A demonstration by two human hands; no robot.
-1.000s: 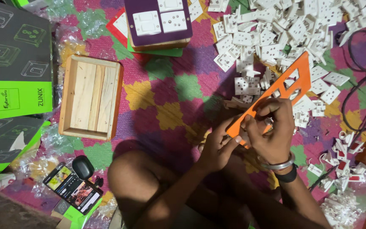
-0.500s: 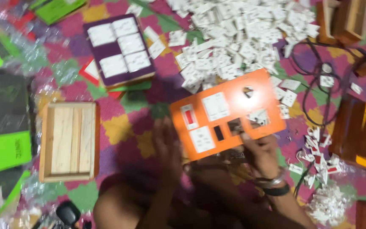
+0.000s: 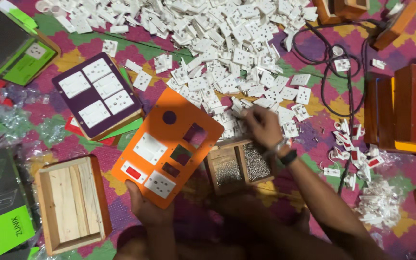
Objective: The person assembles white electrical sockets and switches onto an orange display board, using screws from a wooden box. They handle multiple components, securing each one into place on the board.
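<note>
Presently the left hand (image 3: 146, 208) is closed on the lower edge of the orange panel (image 3: 167, 144), holding it tilted face-up, apparently so its cut-outs stay accessible; a few white switches already sit in it. Beyond the panel's far corner, the right hand (image 3: 262, 126) reaches into the heap of white switch modules (image 3: 217, 43), fingers curled on a piece, grip not fully visible. Just beside the panel, a small wooden tray of screws (image 3: 239, 166) lies within reach.
</note>
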